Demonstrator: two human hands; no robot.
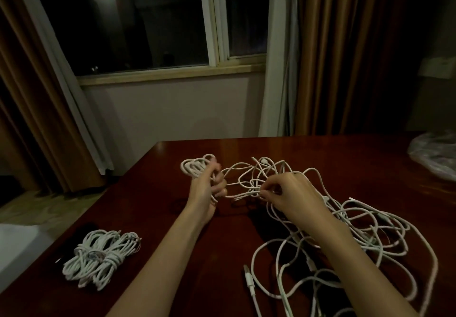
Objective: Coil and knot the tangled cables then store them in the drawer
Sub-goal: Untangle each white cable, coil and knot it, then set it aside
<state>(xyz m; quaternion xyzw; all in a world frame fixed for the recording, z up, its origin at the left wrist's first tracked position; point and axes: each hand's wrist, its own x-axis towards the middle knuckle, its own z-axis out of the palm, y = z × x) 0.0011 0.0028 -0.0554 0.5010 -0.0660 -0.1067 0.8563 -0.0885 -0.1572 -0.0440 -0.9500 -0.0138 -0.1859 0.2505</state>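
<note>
Cables (pixel 345 220) white; table (pixel 345 151) dark red-brown; curtains (pixel 345 52) brown; window frame (pixel 213 20) white.

Both my bare forearms reach up from six o'clock toward the centre. My left hand (pixel 206 188) sits at about eleven o'clock from my right, thumb side up, fingers curled round a small coil of thin white cable (pixel 195 166). My right hand (pixel 288 193) is knuckles up, thumb and fingertips pinching a white cable strand (pixel 246 194) stretched between both hands.

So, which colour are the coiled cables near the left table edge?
White, seen in the head view: coiled cables.
</note>
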